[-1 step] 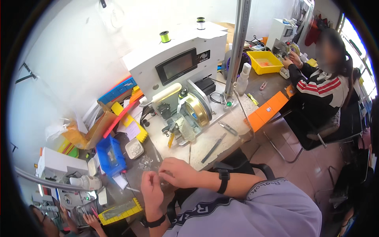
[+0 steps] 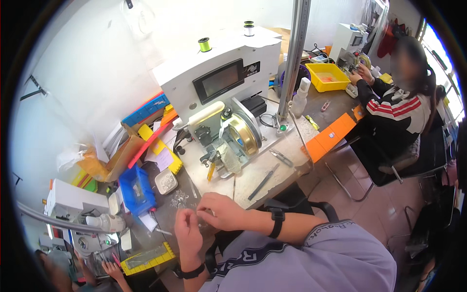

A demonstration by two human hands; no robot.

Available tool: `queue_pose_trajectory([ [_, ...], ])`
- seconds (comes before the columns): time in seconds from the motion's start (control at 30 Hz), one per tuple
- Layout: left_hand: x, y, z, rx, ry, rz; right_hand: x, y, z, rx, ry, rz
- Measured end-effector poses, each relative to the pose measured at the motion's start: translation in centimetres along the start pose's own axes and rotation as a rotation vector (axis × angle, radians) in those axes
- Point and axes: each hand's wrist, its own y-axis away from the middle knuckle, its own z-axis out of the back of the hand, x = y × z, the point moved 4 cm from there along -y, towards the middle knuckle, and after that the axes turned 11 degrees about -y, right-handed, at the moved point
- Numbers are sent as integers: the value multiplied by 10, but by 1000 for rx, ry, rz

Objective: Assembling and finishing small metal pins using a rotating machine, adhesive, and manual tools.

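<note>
My left hand (image 2: 188,232) is raised upright at the table's near edge, its thumb and fingers pinched together. Close beside it on the right, my right hand (image 2: 221,212) bends inward with its fingertips curled and pinched toward the left ones. Whatever lies between the fingers is too small to make out. Just beyond the hands, a loose heap of small shiny pieces (image 2: 180,198) lies on the dark tabletop. Behind that heap stands a small white dish (image 2: 166,181) of similar pieces. A white machine (image 2: 219,121) with a dark screen and a gold wheel (image 2: 243,135) stands ahead.
On the white board lie a dark pen-like tool (image 2: 263,182) and grey pliers-like tool (image 2: 281,157). A blue bin (image 2: 137,191) stands left, near a yellow strip (image 2: 148,259). A metal post (image 2: 295,63) rises at right. Co-workers sit right (image 2: 399,107) and lower left (image 2: 58,272).
</note>
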Motion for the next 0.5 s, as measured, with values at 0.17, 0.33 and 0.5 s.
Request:
queue_pose_trajectory([
  [0.17,-13,-2,-22,-4,112,109,9,4,21,-11,-123,-106],
  [0.33,-40,-11,-44,-36,221,129,-1,11,32,-196,-178,-157],
  [0.5,-48,-22,-58,-97,257,206,-9,15,45,-378,-308,-327],
])
